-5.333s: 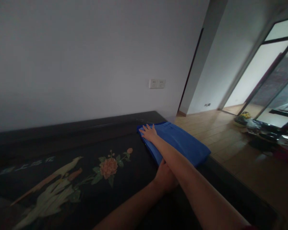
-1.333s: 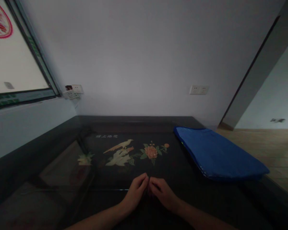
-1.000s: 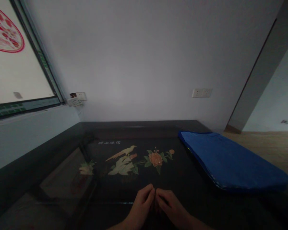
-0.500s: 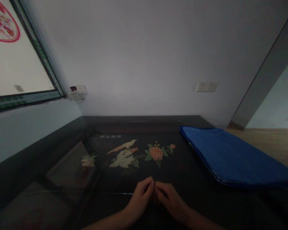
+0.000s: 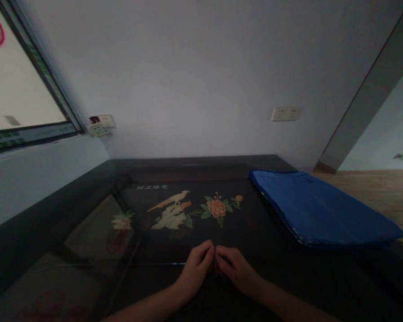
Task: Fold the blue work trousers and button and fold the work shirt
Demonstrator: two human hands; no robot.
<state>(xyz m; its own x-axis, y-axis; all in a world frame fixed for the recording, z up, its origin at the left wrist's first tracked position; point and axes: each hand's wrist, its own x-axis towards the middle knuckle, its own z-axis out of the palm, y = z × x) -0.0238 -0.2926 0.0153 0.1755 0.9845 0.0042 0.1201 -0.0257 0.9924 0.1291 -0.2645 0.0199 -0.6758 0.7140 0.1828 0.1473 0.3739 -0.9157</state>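
My left hand [image 5: 199, 264] rests near the front of a dark glossy table [image 5: 275, 268]. Its fingers are curled in, thumb against the index finger. My right hand [image 5: 234, 267] mirrors it, also closed, and the two meet at the knuckles and fingertips. No object shows in either; the undersides of the fingers are hidden. Just beyond them, the tabletop carries a decoration with a pale bird [image 5: 171, 201] and an orange flower [image 5: 216, 208]. A flat blue folded cloth or bag [image 5: 322, 210] lies to the right of my right hand.
Behind the table stands a plain wall with a double socket [image 5: 286, 113]. At the left corner, a multi-way plug adapter [image 5: 98, 129] sits by another socket below the window frame [image 5: 36, 134]. Wooden floor [image 5: 386, 188] shows beyond the table on the right.
The view has shifted slightly, so the scene sits a little higher and further left. Both hands keep the same closed pose against each other.
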